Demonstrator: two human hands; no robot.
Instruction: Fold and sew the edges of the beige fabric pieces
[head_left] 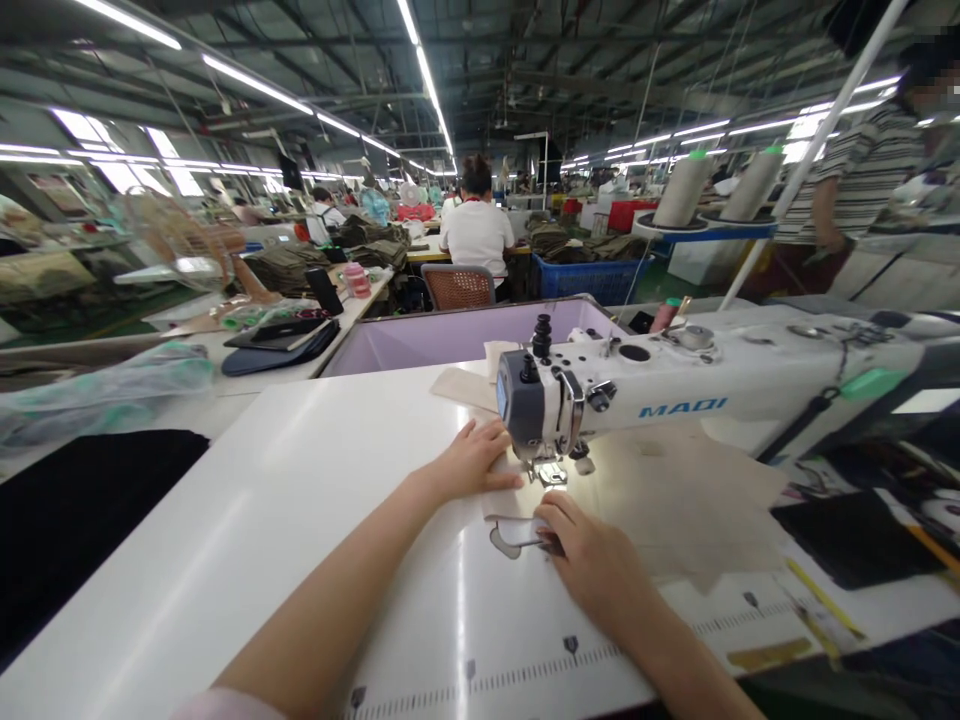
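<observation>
A beige fabric piece [501, 506] lies under the presser foot [551, 472] of a white MAQI sewing machine [675, 390]. My left hand [476, 460] rests flat on the cloth just left of the foot, thumb and fingers apart. In front of the foot, my right hand [592, 550] has its fingers curled together at the cloth's near edge; its thumb is hidden. A small grey, dark-outlined shape [506, 543] shows beside those fingertips, its kind unclear. More beige fabric [697, 500] spreads right of the needle, beneath the machine arm.
The white tabletop [225, 560] carries a printed ruler along its front. Black cloth [82, 530] lies at left, another black piece [855, 540] at right. Behind the table is a lilac-lined bin [420, 340]. Thread cones [682, 190] stand on a rack. A seated person [476, 235] works ahead.
</observation>
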